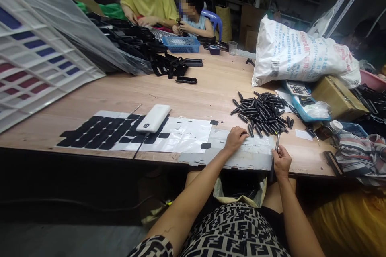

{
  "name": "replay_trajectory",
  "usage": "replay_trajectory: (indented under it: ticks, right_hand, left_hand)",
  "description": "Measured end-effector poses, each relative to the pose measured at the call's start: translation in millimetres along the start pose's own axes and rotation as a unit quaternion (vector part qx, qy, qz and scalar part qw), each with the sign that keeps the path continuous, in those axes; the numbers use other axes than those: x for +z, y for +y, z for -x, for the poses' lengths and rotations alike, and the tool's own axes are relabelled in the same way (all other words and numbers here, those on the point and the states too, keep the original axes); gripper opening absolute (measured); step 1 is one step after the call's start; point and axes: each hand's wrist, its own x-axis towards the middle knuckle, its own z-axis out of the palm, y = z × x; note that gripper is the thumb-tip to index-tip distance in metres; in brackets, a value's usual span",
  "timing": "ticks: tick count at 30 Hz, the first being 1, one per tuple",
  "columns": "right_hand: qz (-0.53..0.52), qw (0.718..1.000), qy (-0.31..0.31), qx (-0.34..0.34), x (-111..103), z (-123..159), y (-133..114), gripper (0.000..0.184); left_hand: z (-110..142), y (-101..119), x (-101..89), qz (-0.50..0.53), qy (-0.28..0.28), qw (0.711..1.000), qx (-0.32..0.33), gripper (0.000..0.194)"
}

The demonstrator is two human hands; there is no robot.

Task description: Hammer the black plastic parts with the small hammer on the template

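Observation:
My left hand (235,138) rests on a clear plastic sheet (247,146) at the table's near edge, its fingers curled and pinched on a small dark piece I cannot make out. My right hand (281,160) grips a thin metal tool (277,141) held upright near the table edge. Just beyond both hands lies a pile of several short black rod-shaped parts (263,112). To the left is a white sheet carrying black adhesive pads (105,132), with a white power bank (153,118) lying on it.
A large white sack (298,54) lies at the right, with a calculator (298,88), a blue tray (304,110) and a cardboard box (337,96). Two other people sit at the far end by black parts (169,66) and a blue basket (181,44). White racks (33,60) stand left.

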Motion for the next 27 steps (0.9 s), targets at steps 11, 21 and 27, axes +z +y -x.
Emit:
replay_trajectory:
  ticks: [11,21,27]
  right_hand:
    - [0.003,1.000,0.003,-0.012,-0.7,0.2,2.1,0.061]
    - [0.091,0.967,-0.211,-0.107,14.6,33.4,-38.0,0.045]
    - [0.178,0.942,-0.164,-0.233,26.7,34.6,-43.0,0.042]
  left_hand:
    - [10.3,-23.1,-18.9,-0.072,-0.044,0.996,0.042,0.026]
    - [6.1,-22.4,-16.2,-0.071,-0.054,0.995,0.037,0.015]
    - [5.8,-21.8,-14.6,-0.078,-0.043,0.995,0.043,0.015]
